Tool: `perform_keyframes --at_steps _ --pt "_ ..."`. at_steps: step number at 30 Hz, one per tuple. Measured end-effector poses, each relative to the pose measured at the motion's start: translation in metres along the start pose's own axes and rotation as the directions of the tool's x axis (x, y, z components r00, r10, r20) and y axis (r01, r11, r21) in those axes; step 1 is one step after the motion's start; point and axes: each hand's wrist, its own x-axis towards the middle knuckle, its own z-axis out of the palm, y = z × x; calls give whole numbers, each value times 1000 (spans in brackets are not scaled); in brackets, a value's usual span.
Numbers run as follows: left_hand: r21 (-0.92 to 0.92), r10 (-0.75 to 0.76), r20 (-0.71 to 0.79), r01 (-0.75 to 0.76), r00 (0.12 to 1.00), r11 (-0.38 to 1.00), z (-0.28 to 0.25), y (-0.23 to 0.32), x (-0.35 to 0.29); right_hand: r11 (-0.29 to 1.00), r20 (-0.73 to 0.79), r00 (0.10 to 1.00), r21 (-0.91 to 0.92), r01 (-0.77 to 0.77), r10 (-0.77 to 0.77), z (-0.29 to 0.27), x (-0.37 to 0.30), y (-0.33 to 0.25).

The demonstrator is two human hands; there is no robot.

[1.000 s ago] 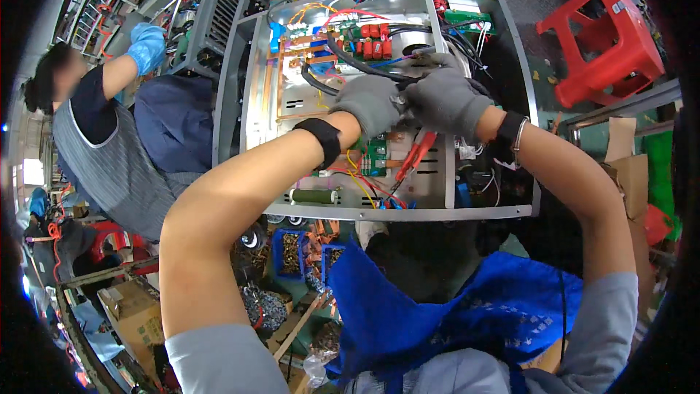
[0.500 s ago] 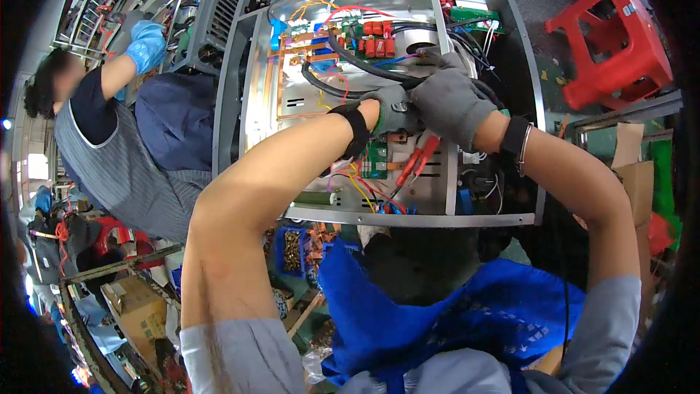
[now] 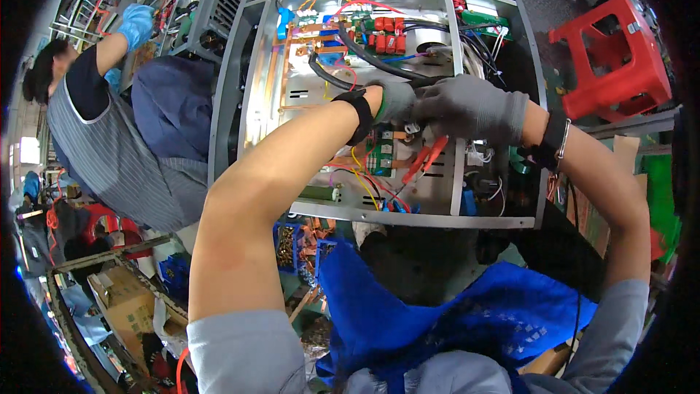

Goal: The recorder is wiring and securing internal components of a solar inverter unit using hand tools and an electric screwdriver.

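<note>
Both my hands wear grey gloves and meet over an open metal equipment chassis point(image 3: 408, 220). My left hand point(image 3: 397, 101) is closed around thick black cables point(image 3: 386, 67) that come from the chassis's upper left. My right hand point(image 3: 470, 108) presses against it from the right, its fingers curled in at the same cables; the fingertips are partly hidden. Just below the hands lie red-sleeved leads point(image 3: 425, 159) and a green circuit board point(image 3: 379, 155). Red block components point(image 3: 386, 35) and copper bars point(image 3: 292, 47) sit farther up inside the chassis.
A red plastic stool point(image 3: 616, 58) stands on the right. To the left, a co-worker point(image 3: 131, 138) in blue gloves works at another grey chassis point(image 3: 219, 18). Blue bins point(image 3: 286, 246) of small metal parts are below the chassis edge, beside my blue apron point(image 3: 452, 314).
My right hand has shifted to the right and turned flatter, its wrist moving outward. My left hand stays near the same spot. The co-worker's raised gloved hand has moved slightly left and up.
</note>
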Motion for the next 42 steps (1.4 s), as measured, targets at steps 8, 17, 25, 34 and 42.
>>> perform_keyframes --at_steps 8,17,25,34,42 --pt "185 76 14 -77 997 980 -18 12 -15 934 123 980 -342 -107 157 32 29 -26" --pt "333 213 3 -202 977 921 -7 4 -3 823 -3 951 -501 -268 309 59 31 -49" --pt "70 97 -172 -86 980 994 1 12 -5 725 -65 875 -531 -437 480 54 22 -44" --pt "142 175 -69 -164 982 976 3 -10 6 761 -330 863 -416 -497 384 71 16 -41" --pt "91 84 -42 -79 996 993 -11 11 -20 658 -309 818 -488 -574 485 74 19 -44"
